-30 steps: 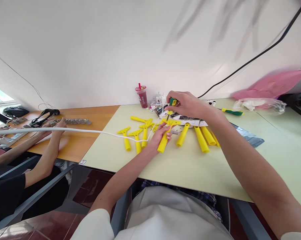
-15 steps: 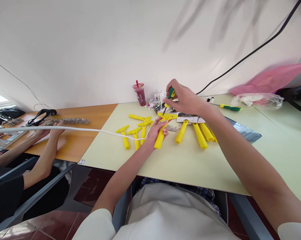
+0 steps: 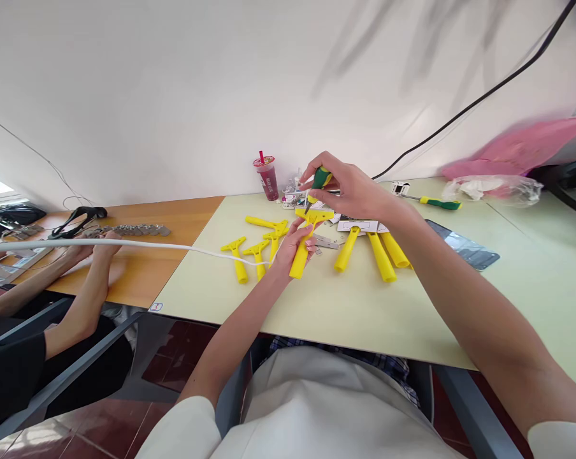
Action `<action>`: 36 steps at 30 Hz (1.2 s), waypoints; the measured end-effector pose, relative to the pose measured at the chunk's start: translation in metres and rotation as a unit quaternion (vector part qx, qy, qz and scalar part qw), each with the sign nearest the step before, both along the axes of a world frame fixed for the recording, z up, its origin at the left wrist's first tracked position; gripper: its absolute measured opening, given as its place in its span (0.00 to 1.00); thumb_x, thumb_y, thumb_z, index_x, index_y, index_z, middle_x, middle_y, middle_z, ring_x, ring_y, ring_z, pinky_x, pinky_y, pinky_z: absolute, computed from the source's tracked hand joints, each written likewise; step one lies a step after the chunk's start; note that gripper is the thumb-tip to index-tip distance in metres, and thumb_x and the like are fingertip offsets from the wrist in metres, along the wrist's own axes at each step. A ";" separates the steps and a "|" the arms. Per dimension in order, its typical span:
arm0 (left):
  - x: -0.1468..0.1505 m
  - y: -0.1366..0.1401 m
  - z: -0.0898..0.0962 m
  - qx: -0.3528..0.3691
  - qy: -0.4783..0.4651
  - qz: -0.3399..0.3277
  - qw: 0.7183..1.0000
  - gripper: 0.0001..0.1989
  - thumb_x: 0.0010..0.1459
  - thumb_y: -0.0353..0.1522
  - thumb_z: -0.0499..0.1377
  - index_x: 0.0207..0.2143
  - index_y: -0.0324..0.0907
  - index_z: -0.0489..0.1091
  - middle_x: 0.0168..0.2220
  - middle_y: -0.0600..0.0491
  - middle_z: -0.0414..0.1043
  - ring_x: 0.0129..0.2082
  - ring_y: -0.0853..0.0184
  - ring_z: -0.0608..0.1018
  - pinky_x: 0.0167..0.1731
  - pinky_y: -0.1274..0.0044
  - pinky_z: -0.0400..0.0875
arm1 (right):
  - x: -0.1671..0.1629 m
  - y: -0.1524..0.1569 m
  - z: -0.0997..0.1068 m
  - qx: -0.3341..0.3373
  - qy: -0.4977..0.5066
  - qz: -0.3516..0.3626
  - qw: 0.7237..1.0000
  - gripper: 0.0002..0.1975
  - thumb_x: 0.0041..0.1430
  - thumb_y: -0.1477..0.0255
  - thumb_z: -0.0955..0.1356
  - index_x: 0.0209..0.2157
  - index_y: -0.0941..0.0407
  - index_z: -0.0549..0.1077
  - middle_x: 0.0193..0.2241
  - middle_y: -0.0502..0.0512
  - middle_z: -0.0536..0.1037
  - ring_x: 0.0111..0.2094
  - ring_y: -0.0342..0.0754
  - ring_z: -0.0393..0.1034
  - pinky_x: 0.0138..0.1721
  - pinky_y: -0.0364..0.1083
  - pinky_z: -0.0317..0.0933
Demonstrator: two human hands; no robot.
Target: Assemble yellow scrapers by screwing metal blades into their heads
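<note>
My left hand (image 3: 292, 247) is wrapped round the handle of a yellow plastic scraper (image 3: 301, 255), its wide head pointing away from me. In my right hand (image 3: 348, 188) is a screwdriver (image 3: 322, 178) with a green and yellow handle, gripped from above. Its shaft slants down to the scraper's head; whether the tip touches a screw is too small to tell. To the left lie several yellow scraper handles (image 3: 239, 260) without blades showing. On the right, several scrapers (image 3: 380, 258) have white and black pieces at their heads, partly hidden behind my right arm.
A lidded drink cup (image 3: 267, 178) stands by the wall, beside a pile of small parts (image 3: 292, 191). Rightward lie another screwdriver (image 3: 439, 203), a grey plastic pouch (image 3: 462, 245) and a clear bag (image 3: 496, 191). A white cable (image 3: 164, 247) crosses from the left, where a co-worker's hands (image 3: 107, 244) are busy.
Both my hands, with the scraper and screwdriver, have shifted slightly left. The right fingers have changed position around the screwdriver handle, which tilts a little differently.
</note>
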State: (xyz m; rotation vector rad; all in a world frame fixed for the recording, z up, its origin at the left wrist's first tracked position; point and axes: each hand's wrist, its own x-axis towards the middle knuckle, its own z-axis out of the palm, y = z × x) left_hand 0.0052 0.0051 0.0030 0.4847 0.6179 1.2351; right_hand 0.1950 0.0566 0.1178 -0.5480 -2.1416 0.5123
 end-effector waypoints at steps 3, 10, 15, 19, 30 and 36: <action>-0.001 0.001 -0.001 0.004 -0.002 0.000 1.000 0.29 0.54 0.25 0.78 0.54 0.50 0.72 0.55 0.52 0.82 0.23 0.83 0.71 0.24 0.87 0.70 | -0.001 0.004 -0.003 0.035 0.021 -0.015 0.999 0.15 0.68 0.56 0.77 0.47 0.49 0.74 0.41 0.55 0.83 0.38 0.56 0.78 0.43 0.54 0.71; 0.003 0.001 -0.005 0.017 0.003 -0.019 1.000 0.30 0.53 0.24 0.79 0.52 0.49 0.69 0.52 0.53 0.82 0.22 0.83 0.70 0.23 0.87 0.69 | -0.007 0.005 -0.007 0.116 -0.027 -0.068 0.991 0.15 0.72 0.55 0.74 0.48 0.50 0.73 0.37 0.53 0.79 0.32 0.52 0.71 0.37 0.50 0.63; 0.003 0.000 -0.004 0.036 0.026 -0.001 0.999 0.32 0.52 0.27 0.80 0.53 0.50 0.69 0.51 0.53 0.82 0.22 0.82 0.71 0.24 0.85 0.69 | -0.011 0.005 -0.008 0.138 -0.012 -0.078 0.987 0.19 0.74 0.50 0.73 0.47 0.50 0.72 0.38 0.54 0.77 0.32 0.51 0.69 0.37 0.50 0.63; -0.001 0.000 0.004 0.076 0.065 0.049 0.994 0.32 0.50 0.29 0.81 0.51 0.51 0.68 0.47 0.56 0.82 0.22 0.80 0.72 0.24 0.83 0.68 | -0.016 0.003 -0.011 0.154 0.030 -0.085 0.984 0.19 0.74 0.50 0.73 0.47 0.50 0.72 0.40 0.54 0.77 0.33 0.50 0.70 0.38 0.50 0.67; -0.027 0.015 0.006 0.165 0.206 0.205 0.942 0.31 0.53 0.37 0.81 0.52 0.50 0.67 0.43 0.56 0.79 0.24 0.73 0.76 0.29 0.75 0.69 | -0.033 -0.004 -0.017 0.130 0.190 -0.081 0.970 0.13 0.79 0.53 0.69 0.52 0.47 0.72 0.45 0.55 0.77 0.42 0.53 0.73 0.41 0.53 0.76; -0.054 0.027 0.001 0.076 0.186 0.253 0.946 0.32 0.53 0.34 0.79 0.54 0.50 0.67 0.41 0.56 0.78 0.28 0.72 0.76 0.33 0.76 0.72 | -0.025 0.004 -0.021 0.056 0.015 -0.030 0.998 0.09 0.75 0.60 0.71 0.46 0.49 0.71 0.39 0.52 0.78 0.33 0.51 0.67 0.39 0.52 0.65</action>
